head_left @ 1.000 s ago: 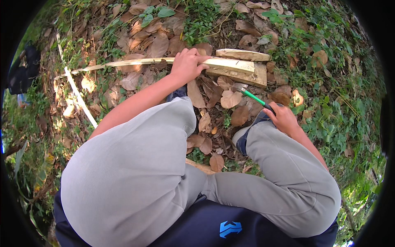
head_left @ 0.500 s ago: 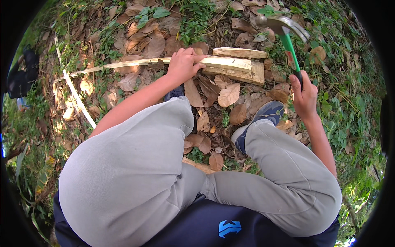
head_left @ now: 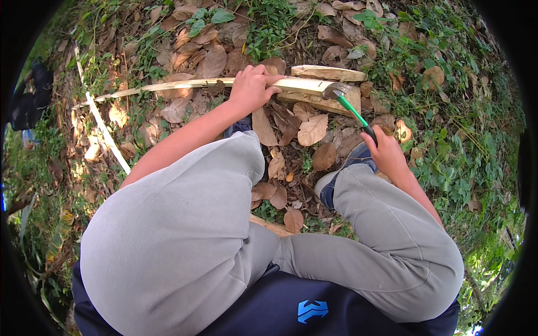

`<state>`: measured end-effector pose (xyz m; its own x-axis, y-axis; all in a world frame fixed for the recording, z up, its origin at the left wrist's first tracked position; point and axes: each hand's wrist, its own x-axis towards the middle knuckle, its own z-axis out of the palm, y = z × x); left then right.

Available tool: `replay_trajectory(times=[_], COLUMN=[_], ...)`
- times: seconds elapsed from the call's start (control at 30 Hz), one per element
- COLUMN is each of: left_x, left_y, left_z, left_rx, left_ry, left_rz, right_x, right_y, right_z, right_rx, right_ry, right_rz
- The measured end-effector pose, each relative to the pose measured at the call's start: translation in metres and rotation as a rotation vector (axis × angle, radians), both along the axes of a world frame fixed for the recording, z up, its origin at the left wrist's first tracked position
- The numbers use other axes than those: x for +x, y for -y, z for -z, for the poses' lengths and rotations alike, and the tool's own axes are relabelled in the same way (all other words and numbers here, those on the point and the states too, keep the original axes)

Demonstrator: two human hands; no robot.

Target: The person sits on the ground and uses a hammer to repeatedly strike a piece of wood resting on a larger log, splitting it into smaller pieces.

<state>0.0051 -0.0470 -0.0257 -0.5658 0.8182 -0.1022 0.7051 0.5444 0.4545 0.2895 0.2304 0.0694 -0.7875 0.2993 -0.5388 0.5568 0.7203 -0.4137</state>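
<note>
My left hand is closed around a long, thin wooden strip, pressing it down near its right end. That end lies over a short wooden block on the ground. A small dark sliver, possibly a nail, shows on the strip to the right of my fingers. Gripped in my right hand is a claw hammer with a green and black handle. Its metal head is low at the strip's right end; whether it touches the wood I cannot tell.
Another piece of wood lies just beyond the block. A pale stick crosses the strip's far left end. Dry leaves and green plants cover the ground. My right shoe is close below the hammer.
The hammer has swung down and left, from raised at the upper right to the strip's right end. My right hand has moved down and left; my left hand stays in place.
</note>
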Motion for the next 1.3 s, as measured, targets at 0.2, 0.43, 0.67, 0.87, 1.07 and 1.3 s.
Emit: replay_trajectory(times=[0.2,0.43,0.67,0.87,1.07,1.3], left_x=[-0.001,-0.002,-0.002,-0.001,-0.001,-0.003], left_y=[-0.001,0.002,-0.002,0.001,-0.003,0.003], left_z=[0.001,0.004,0.002,0.002,0.0,0.005], left_rx=[-0.005,-0.021,-0.008,-0.033,-0.011,-0.005], left_ry=[0.007,0.028,0.027,0.018,0.032,0.012], left_rz=[0.001,-0.014,-0.004,-0.006,-0.001,-0.007], right_x=[-0.02,-0.039,-0.008,-0.003,-0.005,-0.042], right_y=[-0.012,-0.006,0.019,0.017,-0.014,-0.016], right_z=[-0.033,-0.061,-0.002,-0.005,-0.021,-0.073], right_rx=[0.048,-0.115,0.027,-0.006,-0.102,-0.061], right_ry=[-0.084,-0.628,-0.032,0.052,0.036,-0.408], right_rz=[-0.027,0.284,0.015,-0.011,-0.049,0.114])
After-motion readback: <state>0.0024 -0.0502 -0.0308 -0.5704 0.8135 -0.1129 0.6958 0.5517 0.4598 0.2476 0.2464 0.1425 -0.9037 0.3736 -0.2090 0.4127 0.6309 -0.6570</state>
